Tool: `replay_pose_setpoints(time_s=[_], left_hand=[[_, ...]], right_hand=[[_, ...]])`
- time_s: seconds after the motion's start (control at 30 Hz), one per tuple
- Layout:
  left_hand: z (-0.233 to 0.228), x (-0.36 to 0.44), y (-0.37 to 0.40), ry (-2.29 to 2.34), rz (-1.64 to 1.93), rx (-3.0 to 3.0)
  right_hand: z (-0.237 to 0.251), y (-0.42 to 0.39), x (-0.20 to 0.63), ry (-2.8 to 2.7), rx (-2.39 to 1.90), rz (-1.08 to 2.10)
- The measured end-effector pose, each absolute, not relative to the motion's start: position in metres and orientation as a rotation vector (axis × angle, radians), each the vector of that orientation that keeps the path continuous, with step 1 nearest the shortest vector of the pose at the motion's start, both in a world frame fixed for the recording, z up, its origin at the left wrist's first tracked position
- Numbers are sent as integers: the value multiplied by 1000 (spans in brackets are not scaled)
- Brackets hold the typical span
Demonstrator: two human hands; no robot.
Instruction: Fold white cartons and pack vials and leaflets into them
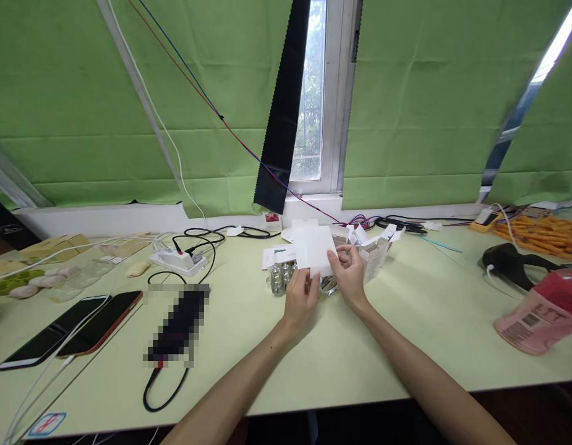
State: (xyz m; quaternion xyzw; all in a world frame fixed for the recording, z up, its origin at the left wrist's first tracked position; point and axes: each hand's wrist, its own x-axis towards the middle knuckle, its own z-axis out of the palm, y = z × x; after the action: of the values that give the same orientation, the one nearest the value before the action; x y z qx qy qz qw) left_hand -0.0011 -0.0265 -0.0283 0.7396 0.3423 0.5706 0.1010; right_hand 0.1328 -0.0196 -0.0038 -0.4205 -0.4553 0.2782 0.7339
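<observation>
A small white cardboard box (316, 247) with a flap at its top is held up between my two hands, above the table. My left hand (300, 300) pinches its lower edge, fingers closed. My right hand (348, 275) grips its right side, with the thumb on the front face. Just behind my left hand lies a clear pack of shiny silvery pieces (277, 279), partly covered by the hand and the box. Several opened white cartons (376, 250) stand close behind my right hand. Whether the held box has anything inside is hidden.
Several phones (54, 330) with cables lie at the left, near a white power strip (179, 261). A pink-red container (540, 312) and a black device (512, 262) stand at the right. Orange strands (540, 232) lie behind them. The table's front edge (378, 402) runs below my forearms.
</observation>
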Motion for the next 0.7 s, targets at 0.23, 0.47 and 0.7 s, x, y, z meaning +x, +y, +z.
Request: replay_pose_setpoints(time_s=[0.23,0.47,0.7], left_hand=[[-29,0,-27,948,1782,2251],[-28,0,-29,865,1776,2292],[-30,-2,-29,787,1625,2479]], right_hand=[[-4,-21,130,-1025,-918,664],[-3,-23,128,-1039,-867,706],[-3,-21,130,-1115,-857,746]])
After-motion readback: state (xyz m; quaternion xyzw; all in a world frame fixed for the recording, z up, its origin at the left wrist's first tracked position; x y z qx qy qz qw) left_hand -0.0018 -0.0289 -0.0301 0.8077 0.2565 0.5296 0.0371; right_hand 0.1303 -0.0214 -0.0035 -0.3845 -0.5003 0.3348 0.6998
